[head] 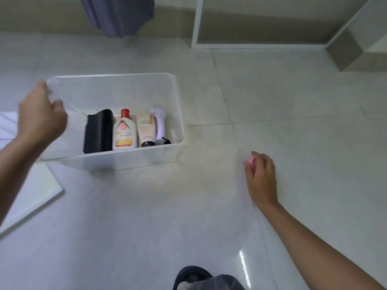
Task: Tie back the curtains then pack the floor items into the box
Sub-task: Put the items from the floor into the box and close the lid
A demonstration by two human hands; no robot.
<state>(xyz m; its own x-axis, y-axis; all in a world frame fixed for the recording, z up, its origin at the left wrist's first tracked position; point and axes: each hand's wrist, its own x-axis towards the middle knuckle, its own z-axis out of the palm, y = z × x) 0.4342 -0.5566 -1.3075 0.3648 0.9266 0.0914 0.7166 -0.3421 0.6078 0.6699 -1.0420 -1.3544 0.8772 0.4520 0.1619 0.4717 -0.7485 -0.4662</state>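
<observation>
The clear box [117, 80] sits on the pale floor [272, 91] holding a black case [98, 131], two bottles and a sprayer, the left hand [40, 116] gripping its left rim, the right hand [261, 177] curled round something small and pink [250, 160], the curtain [117, 15] hanging beyond.

Pale glossy tiles [293, 91] cover the whole floor, thin grout lines crossing near the middle right. A bright streak of light [243, 262] glints off the tiles low down. Along the far wall runs a beige skirting [41, 19]. Top right, a white open shelf unit [259, 46] stands on the floor against that wall, its inside beige. Beside it at the far right sits another white frame [356, 17]. At the left edge, a flat white board [31, 195] lies on the tiles.
</observation>
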